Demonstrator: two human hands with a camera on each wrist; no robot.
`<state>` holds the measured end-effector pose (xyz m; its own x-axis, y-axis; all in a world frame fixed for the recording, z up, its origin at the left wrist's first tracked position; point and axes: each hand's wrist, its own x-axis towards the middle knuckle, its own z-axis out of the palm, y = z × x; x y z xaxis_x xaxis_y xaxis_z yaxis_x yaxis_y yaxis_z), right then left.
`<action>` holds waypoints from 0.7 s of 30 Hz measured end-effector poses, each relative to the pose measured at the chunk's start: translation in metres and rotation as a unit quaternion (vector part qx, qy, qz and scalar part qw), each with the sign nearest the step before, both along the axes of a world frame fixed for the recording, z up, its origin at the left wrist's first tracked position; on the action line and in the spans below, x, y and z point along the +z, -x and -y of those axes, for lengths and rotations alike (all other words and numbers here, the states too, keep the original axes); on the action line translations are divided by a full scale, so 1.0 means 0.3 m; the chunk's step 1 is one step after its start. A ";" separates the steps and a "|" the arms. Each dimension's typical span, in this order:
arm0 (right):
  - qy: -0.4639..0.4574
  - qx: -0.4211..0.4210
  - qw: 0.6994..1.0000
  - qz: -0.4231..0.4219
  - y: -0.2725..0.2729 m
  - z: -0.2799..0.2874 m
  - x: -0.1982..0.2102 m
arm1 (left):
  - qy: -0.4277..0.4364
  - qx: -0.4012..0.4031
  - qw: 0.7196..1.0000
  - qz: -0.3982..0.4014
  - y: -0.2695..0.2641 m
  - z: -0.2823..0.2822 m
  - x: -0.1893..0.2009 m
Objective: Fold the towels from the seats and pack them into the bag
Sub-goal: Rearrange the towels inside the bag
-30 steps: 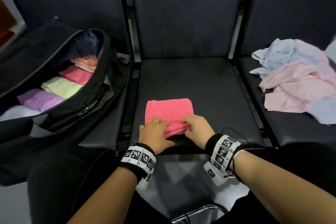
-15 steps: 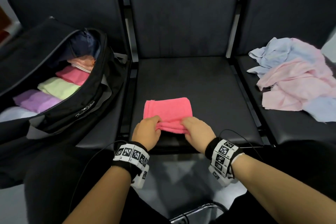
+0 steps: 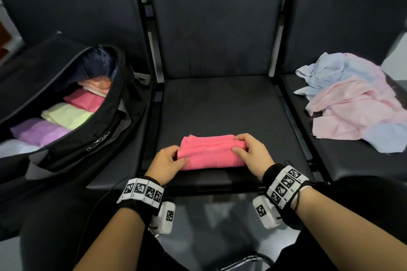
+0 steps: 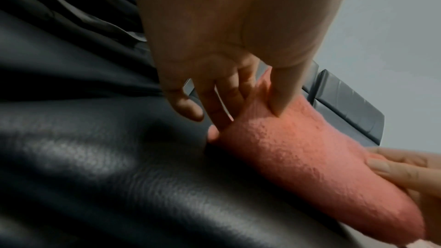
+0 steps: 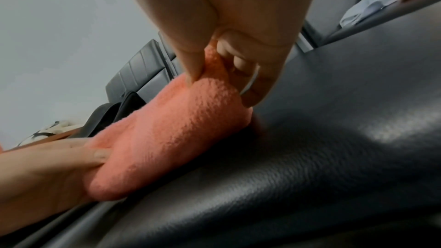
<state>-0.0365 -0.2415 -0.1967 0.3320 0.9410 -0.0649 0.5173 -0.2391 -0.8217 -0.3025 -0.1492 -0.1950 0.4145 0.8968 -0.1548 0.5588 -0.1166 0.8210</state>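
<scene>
A folded pink towel [image 3: 211, 152] lies on the middle seat [image 3: 220, 105] near its front edge. My left hand [image 3: 174, 156] pinches its left end, thumb on top and fingers underneath, as the left wrist view shows on the towel [image 4: 298, 154]. My right hand [image 3: 244, 145] grips the right end the same way, thumb pressed into the towel [image 5: 171, 131]. An open black bag [image 3: 92, 130] sits on the left seat, holding several folded towels in purple, green, pink and peach.
A loose heap of pale pink and light blue towels [image 3: 356, 99] lies on the right seat. Metal dividers [image 3: 154, 55] separate the seats. My dark-clothed knees fill the bottom of the head view, with grey floor between them.
The near half of the pink towel has been folded over away from me, making it narrower. Both hands moved apart to its two ends.
</scene>
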 end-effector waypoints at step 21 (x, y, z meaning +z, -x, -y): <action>0.174 0.045 0.978 0.106 -0.047 -0.085 -0.073 | -0.010 0.105 0.988 -0.113 -0.063 -0.008 -0.078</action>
<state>-0.0224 -0.2161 -0.2185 0.2890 0.9004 -0.3251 0.6988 -0.4305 -0.5713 -0.2835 -0.1468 -0.2185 0.1766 0.9629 -0.2039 0.7415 0.0060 0.6709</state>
